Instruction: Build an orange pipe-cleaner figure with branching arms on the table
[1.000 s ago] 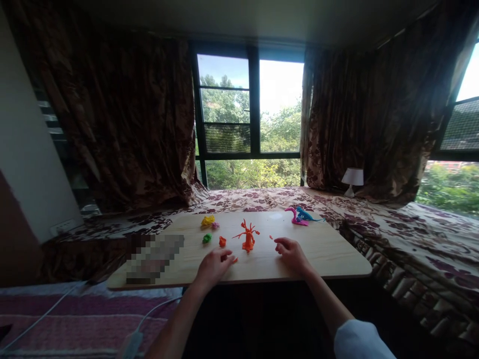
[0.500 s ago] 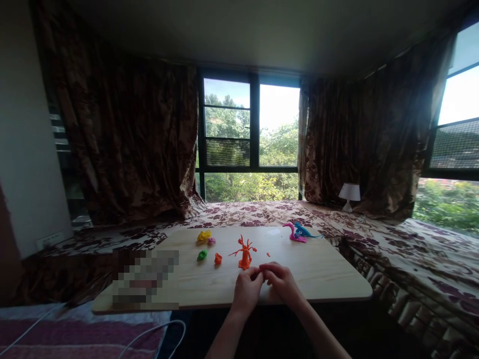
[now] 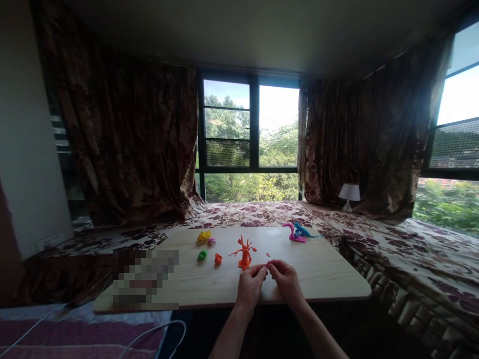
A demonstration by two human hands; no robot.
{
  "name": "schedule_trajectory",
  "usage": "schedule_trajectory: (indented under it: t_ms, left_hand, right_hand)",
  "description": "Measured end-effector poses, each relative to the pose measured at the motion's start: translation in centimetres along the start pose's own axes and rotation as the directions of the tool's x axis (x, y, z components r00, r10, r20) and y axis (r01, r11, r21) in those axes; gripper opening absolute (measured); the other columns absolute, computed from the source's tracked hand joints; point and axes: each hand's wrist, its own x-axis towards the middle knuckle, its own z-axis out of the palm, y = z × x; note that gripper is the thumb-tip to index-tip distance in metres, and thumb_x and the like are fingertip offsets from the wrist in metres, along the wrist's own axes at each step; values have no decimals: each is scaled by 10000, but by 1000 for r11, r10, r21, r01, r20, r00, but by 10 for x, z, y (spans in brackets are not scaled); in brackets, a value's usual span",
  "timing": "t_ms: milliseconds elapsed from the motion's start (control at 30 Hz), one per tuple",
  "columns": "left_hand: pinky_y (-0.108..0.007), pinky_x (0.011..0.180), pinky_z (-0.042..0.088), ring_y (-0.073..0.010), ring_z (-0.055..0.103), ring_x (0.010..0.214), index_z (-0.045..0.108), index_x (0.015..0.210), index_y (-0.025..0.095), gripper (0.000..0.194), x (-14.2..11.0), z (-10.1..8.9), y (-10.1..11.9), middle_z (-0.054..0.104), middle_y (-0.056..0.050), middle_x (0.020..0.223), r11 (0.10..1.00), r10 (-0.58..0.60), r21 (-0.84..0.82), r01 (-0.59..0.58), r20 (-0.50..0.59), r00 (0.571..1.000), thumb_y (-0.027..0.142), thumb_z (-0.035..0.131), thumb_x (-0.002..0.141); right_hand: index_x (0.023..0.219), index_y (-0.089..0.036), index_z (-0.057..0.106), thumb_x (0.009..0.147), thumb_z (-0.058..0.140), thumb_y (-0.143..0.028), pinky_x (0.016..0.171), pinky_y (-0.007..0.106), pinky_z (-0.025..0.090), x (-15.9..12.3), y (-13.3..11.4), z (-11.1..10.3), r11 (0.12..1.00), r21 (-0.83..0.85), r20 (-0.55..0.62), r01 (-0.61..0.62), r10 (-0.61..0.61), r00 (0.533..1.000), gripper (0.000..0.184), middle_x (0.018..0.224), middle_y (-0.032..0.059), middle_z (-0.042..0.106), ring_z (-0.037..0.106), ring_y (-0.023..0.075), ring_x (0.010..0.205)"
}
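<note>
My left hand (image 3: 250,284) and my right hand (image 3: 286,280) meet fingertip to fingertip over the near part of the wooden table (image 3: 322,279). Both are pinched closed. A tiny bit of orange shows between the fingertips, too small to make out clearly. Just beyond my left hand an orange clay tree (image 3: 245,255) stands upright with thin spreading branches. A small orange scrap (image 3: 268,254) lies beyond my fingers. To the left are an orange clay lump (image 3: 217,259) and a green clay lump (image 3: 202,255).
A yellow clay lump (image 3: 204,236) and a pale pink lump (image 3: 211,241) lie at the back left. Back right, a pink clay swan-like figure (image 3: 295,236) touches a blue long-tailed figure (image 3: 304,231). A blurred patch (image 3: 145,279) covers the table's left. A white lamp (image 3: 349,192) stands behind.
My hands have shifted slightly right, and the fingertips have drawn a little apart from their overlap. The clay pieces on the table stay where they were.
</note>
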Motion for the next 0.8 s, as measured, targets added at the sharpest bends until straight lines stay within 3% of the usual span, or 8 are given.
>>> schedule_trajectory:
  t_ms: [167, 267, 333, 400, 500, 600, 733, 800]
  left_hand:
    - [-240, 589, 389, -140, 514, 612, 694, 765, 118, 315, -2, 7, 5, 608, -46, 608, 1000, -12, -12, 12, 9, 1000, 405, 592, 682]
    - [-236, 592, 387, -146, 539, 639, 681, 776, 115, 291, -5, 16, 6, 626, -54, 645, 985, -91, -147, 95, 34, 995, 381, 593, 697]
    - [-236, 618, 404, -153, 570, 696, 661, 844, 121, 278, -8, 21, 5, 649, -66, 743, 921, -150, -344, 180, 112, 982, 356, 581, 719]
    - [-243, 649, 427, -159, 591, 742, 635, 895, 119, 272, -9, 23, 4, 653, -81, 823, 787, -205, -538, 301, 231, 951, 335, 558, 748]
    - [-247, 674, 453, -155, 606, 743, 611, 870, 102, 239, -9, 22, 2, 647, -88, 806, 604, -273, -680, 417, 315, 909, 308, 537, 776]
    - [-253, 676, 472, -156, 616, 733, 593, 862, 105, 197, -9, 19, 2, 641, -73, 763, 548, -289, -720, 426, 315, 904, 277, 536, 784]
    - [-266, 732, 481, -173, 612, 846, 570, 985, 99, 265, -10, 15, -1, 637, -107, 918, 517, -244, -741, 428, 352, 904, 288, 492, 816]
    - [-266, 759, 478, -176, 602, 889, 562, 1011, 93, 288, -10, 13, -2, 625, -119, 977, 503, -236, -753, 424, 352, 906, 296, 481, 823]
  right_hand:
    - [782, -152, 638, 727, 585, -405, 539, 268, 465, 1, 0, 1, 999, 23, 43, 23, -24, 999, 264, 621, 19, 616, 571, 151, 564]
    - [797, -158, 659, 744, 559, -411, 579, 274, 477, 2, -2, 0, 996, -61, -57, 70, -73, 996, 277, 727, 41, 618, 588, 164, 642]
    - [803, -166, 673, 764, 532, -401, 654, 281, 483, 1, -4, -1, 985, -141, -113, 97, -114, 987, 276, 839, 65, 616, 594, 180, 751]
    - [818, -178, 680, 786, 502, -369, 727, 292, 476, -2, -5, -2, 967, -226, -112, 118, -146, 983, 264, 911, 76, 610, 587, 188, 826]
    - [841, -199, 683, 781, 505, -295, 815, 314, 450, -6, -4, 0, 921, -351, -65, 171, -207, 976, 211, 950, 70, 619, 564, 194, 911]
    - [838, -205, 685, 759, 508, -236, 872, 335, 423, -3, 2, 1, 892, -407, -33, 199, -231, 972, 197, 923, 64, 640, 548, 199, 962]
    - [845, -195, 683, 746, 465, -190, 865, 350, 432, -1, 8, 0, 889, -437, -81, 137, -190, 978, 239, 918, 67, 654, 576, 195, 917]
    - [868, -202, 679, 748, 436, -159, 887, 341, 416, -6, 6, -1, 857, -485, -41, 173, -220, 975, 274, 959, 60, 649, 563, 187, 956]
